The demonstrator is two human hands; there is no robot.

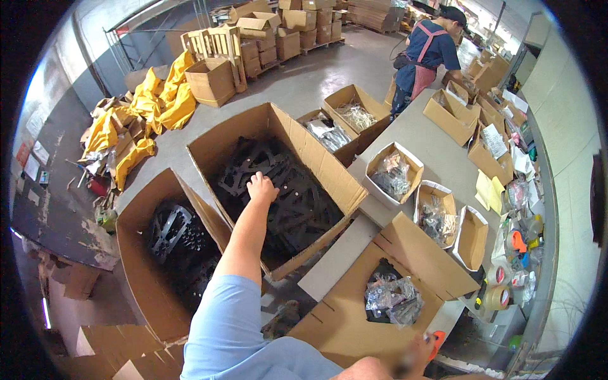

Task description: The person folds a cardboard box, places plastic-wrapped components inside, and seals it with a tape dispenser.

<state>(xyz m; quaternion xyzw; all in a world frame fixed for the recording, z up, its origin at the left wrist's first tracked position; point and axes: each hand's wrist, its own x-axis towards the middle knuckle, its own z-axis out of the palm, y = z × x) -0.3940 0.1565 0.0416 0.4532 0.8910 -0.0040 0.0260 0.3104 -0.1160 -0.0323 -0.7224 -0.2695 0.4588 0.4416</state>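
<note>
My left hand (261, 189) reaches down into a large open carton (304, 152) of flat black bracket-like parts (297, 212). Its fingers are apart and over the parts, with no part visibly lifted. Low at the right, my right hand (415, 358) is closed around an orange-handled tool (436, 344); blur and the frame's edge hide much of it. Between my hands and the bench lies an opened flat carton (354, 329). On it rest clear plastic bags of small hardware (396, 301) over a black part (383, 271).
Another carton (136, 253) of black parts stands at left. Small boxes of bagged hardware (392, 174) line the bench (437, 139), with tape rolls (497, 297) to the right. A person (430, 57) works at the far end. Yellow sheeting (164, 95) lies at the far left.
</note>
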